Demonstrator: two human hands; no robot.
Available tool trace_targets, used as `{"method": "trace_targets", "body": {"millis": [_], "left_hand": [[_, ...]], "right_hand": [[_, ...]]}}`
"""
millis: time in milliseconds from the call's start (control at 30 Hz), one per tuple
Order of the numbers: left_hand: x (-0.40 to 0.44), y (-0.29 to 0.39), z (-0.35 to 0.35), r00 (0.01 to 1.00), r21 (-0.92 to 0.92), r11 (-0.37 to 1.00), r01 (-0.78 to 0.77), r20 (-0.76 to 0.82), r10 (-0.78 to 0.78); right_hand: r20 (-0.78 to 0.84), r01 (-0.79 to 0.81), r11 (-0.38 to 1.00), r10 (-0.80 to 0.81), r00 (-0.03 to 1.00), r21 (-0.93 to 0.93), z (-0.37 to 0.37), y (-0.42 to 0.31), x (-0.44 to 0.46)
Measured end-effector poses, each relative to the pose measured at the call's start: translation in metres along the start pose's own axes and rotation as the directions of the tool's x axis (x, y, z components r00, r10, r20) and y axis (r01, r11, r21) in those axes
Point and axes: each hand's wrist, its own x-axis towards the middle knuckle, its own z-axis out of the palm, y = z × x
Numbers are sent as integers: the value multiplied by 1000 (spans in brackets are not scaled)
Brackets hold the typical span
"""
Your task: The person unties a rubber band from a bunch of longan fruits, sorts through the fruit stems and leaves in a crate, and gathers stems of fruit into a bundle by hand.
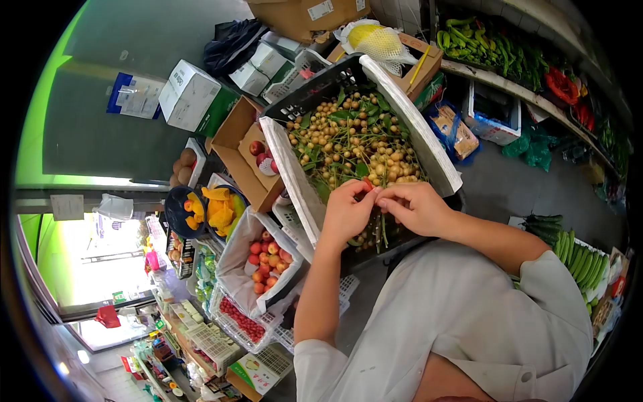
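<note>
My left hand (350, 209) and my right hand (418, 208) meet over the near side of a crate of longans (345, 137). Both sets of fingertips are pinched together on a small red strip (366, 185), partly hidden by the fingers. Just beyond my hands is a bunch of longans (395, 164), paler than those around it. Its cut stems (380, 231) show below my hands. Leaves and twigs lie among the fruit. A white foam board (418, 124) lines the crate's right side, and another white board (289, 177) its left.
Left of the crate stand a cardboard box (231, 154) with apples and a lined crate of red-yellow fruit (268, 262). A netted yellow fruit (372, 41) lies behind. Green peppers (492, 50) fill a shelf at upper right; long green vegetables (581, 261) lie at right.
</note>
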Motion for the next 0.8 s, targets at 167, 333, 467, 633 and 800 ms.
{"method": "trace_targets", "body": {"millis": [167, 333, 467, 633, 800], "left_hand": [[9, -28, 4, 997, -225, 974, -6, 75, 24], [5, -30, 15, 989, -179, 973, -145, 14, 150], [6, -29, 22, 993, -294, 948, -121, -52, 110], [8, -35, 24, 998, -390, 919, -58, -41, 46], [7, -29, 26, 981, -252, 957, -143, -162, 104]], "right_hand": [[-197, -26, 987, -5, 980, -157, -7, 8, 7], [-276, 96, 928, -204, 939, -359, 3, 14, 6], [-249, 143, 878, -281, 927, -457, 5, 8, 6], [-188, 176, 898, -269, 944, -403, 5, 23, 5], [-193, 181, 928, -253, 948, -326, 4, 27, 8]]}}
